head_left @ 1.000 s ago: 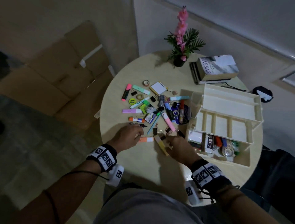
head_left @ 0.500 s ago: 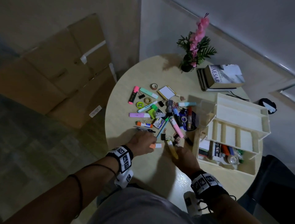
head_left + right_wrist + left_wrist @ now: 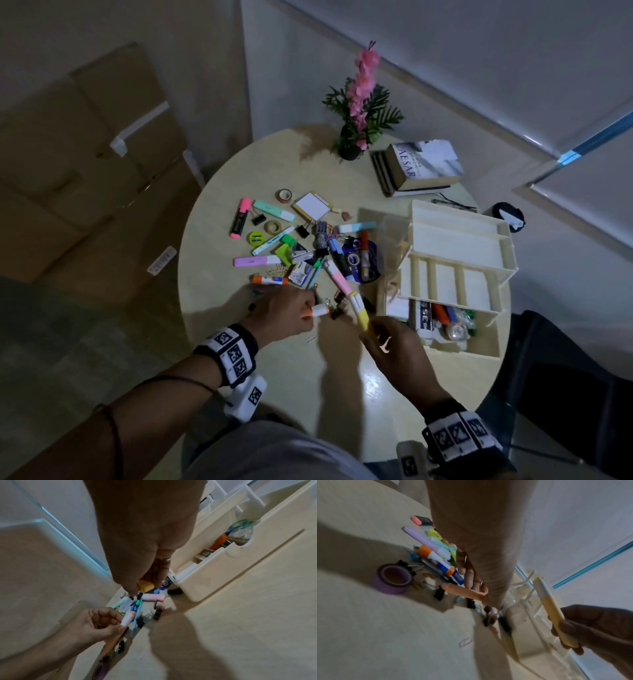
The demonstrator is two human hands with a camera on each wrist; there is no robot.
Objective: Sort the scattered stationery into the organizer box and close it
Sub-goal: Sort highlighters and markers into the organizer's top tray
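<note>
**Both hands hold highlighters over the stationery pile**

We see a round pale table (image 3: 260, 370) with the cream organizer box (image 3: 459, 260) standing open on its right side, its tiered trays fanned up and back. The bottom compartment already holds a few things, among them an orange marker and a roll of clear tape. A stack of books (image 3: 421, 168) and a potted pink flower (image 3: 359, 113) sit at the far edge. Left of the box lies the scattered stationery (image 3: 301, 246): highlighters, pens, binder clips, tape rolls, a glue stick and a notepad. A purple tape roll (image 3: 392, 580) sits just beside the pile.

Our left hand (image 3: 284, 315) curls round an orange highlighter (image 3: 317, 311), its white cap pointing toward the box. Our right hand (image 3: 397, 346) pinches a yellow highlighter (image 3: 359, 313) by its lower end, raised off the table near the box's front corner. A lone paper clip (image 3: 465, 642) lies on the bare table between the hands.
</note>
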